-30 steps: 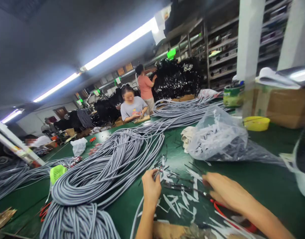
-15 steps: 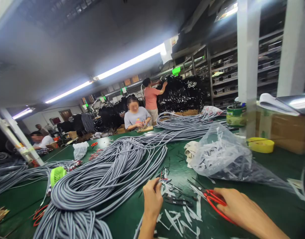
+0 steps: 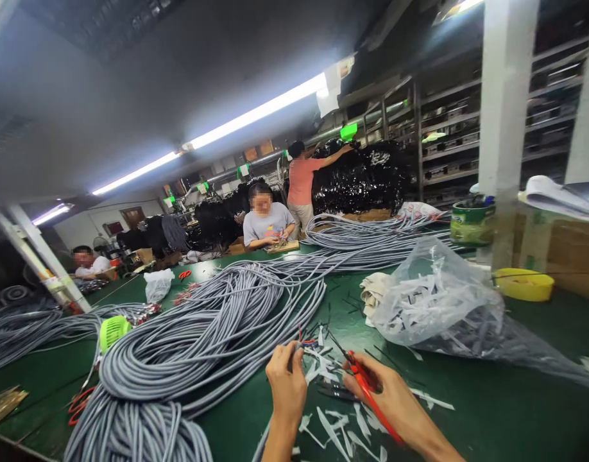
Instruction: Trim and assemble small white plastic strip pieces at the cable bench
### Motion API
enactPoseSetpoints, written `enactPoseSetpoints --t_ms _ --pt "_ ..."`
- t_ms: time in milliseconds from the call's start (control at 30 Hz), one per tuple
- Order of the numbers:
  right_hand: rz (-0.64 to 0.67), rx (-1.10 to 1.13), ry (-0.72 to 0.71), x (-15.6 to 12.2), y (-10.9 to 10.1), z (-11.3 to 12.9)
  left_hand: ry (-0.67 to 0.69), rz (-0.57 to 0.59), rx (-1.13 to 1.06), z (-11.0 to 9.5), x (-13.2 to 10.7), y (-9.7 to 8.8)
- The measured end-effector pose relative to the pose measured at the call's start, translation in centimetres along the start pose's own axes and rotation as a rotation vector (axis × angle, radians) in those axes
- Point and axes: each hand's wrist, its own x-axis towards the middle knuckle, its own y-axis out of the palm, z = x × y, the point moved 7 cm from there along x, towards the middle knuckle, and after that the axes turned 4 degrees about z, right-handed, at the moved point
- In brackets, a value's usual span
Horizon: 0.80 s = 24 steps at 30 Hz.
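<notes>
- Grey cable coils (image 3: 198, 333) are sprawling across the green surface (image 3: 491, 410), lying to the left of the red-handled scissors (image 3: 366, 385).
- The right hand (image 3: 395, 401) is closing its grip around those scissors, blades pointing up-left toward the cable end (image 3: 301, 343).
- The left hand (image 3: 285, 382), just left of the scissors, is pinching that cable end, its coloured wires pointing right, toward the blades.

The left hand (image 3: 285, 385) pinches the end of a grey cable (image 3: 294, 350), its coloured wires showing. The right hand (image 3: 395, 404) holds red-handled scissors (image 3: 359, 372), blades pointing at that cable end. White scraps (image 3: 342, 423) litter the green desk (image 3: 491, 410) beside grey cable coils (image 3: 193, 333) and a plastic bag (image 3: 439, 301).
</notes>
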Motion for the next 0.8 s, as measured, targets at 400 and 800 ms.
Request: enactPoseSetpoints --t_ms 400,800 --pt "-0.079 -0.175 -0.019 0.0 -1.3 1.8 -0.018 0.202 -0.156 -2.0 -0.5 1.1" --pt "0.016 -0.262 -0.119 0.0 -0.6 2.0 0.011 0.421 -0.124 -3.1 -0.9 2.2"
